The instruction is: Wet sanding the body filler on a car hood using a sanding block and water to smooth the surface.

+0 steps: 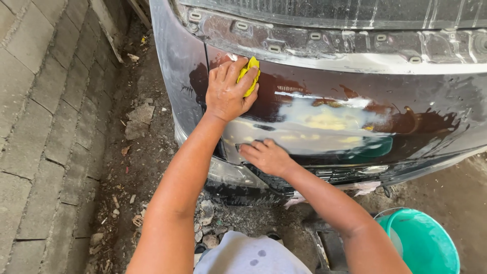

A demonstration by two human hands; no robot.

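My left hand [225,94]: fingers clamp yellow sanding pad [249,75], soft, slippery-wet, at 12 o'clock | right hand [266,156]: fingers flat, holding nothing, bracing wet bumper [355,91].

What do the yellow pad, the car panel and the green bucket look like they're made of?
Yellow pad under the left hand: probably soft sponge or foam, bulging between the fingers. Car panel: dark painted metal or plastic, wet and glossy, with pale sanded filler patches. Bucket: smooth green plastic, by its even sheen.

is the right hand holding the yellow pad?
No. The left hand presses the yellow pad on the car panel; the right hand rests bare below.
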